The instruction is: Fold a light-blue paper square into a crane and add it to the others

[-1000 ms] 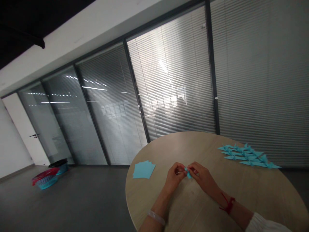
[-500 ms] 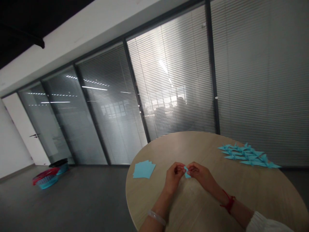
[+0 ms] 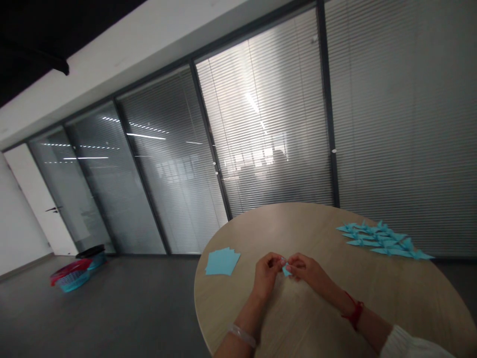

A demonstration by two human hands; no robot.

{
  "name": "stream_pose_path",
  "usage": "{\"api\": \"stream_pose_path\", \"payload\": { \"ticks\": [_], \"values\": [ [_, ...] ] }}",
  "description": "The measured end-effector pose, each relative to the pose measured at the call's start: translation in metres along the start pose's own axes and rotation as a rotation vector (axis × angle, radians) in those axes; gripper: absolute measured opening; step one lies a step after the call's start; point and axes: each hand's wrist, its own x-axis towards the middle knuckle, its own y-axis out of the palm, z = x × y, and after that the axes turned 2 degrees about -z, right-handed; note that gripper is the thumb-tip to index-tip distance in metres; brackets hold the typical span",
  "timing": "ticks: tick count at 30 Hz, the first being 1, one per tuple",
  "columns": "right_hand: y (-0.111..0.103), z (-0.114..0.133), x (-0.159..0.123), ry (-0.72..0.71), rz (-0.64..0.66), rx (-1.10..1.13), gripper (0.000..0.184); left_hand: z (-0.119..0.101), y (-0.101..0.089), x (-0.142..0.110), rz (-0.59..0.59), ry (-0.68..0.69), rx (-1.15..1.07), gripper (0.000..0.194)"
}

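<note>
A small folded piece of blue paper (image 3: 286,271) is pinched between my two hands, just above the round table (image 3: 298,223). My left hand (image 3: 266,271) grips its left side with thumb and fingertips. From the right, my right hand (image 3: 305,267) holds it the same way, and the fingers hide most of its folds. Left of my hands lies a loose stack of square blue paper sheets (image 3: 222,261). Over on the right, several folded blue paper cranes (image 3: 380,236) stand close together in rows.
On the floor at the left are a blue basket with a red rim (image 3: 70,276) and a dark-rimmed basket (image 3: 95,256) behind it. Glass partitions with blinds (image 3: 268,124) rise beyond the table. A white door (image 3: 40,199) is at the far left.
My hands have shifted slightly and drawn closer together at the fingertips. Less of the folded paper shows between them. The stack and the cranes have not moved.
</note>
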Motion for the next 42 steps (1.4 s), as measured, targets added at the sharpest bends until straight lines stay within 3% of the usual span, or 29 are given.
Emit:
{"api": "stream_pose_path", "payload": {
  "ticks": [3,11,20,28,34,42],
  "values": [
    [0.001,-0.002,0.001,0.022,0.054,0.014,0.028,0.0,0.001,-0.001,-0.019,0.017,0.03,0.029],
    [-0.001,0.0,-0.001,0.043,0.055,0.061,0.025,-0.001,0.004,-0.002,0.03,-0.005,-0.004,0.029],
    [0.005,0.0,-0.002,0.033,0.073,0.071,0.033,-0.005,0.004,-0.002,-0.033,-0.039,-0.06,0.027],
    [0.003,0.002,-0.004,0.041,0.122,0.133,0.035,0.0,0.004,0.0,0.066,-0.039,-0.035,0.029],
    [0.004,0.005,-0.004,0.037,0.16,0.146,0.033,-0.004,0.002,-0.001,-0.01,-0.014,-0.017,0.034],
    [-0.003,-0.006,-0.001,-0.019,-0.095,-0.154,0.03,-0.009,-0.001,-0.001,-0.002,-0.132,-0.215,0.042]
  ]
}}
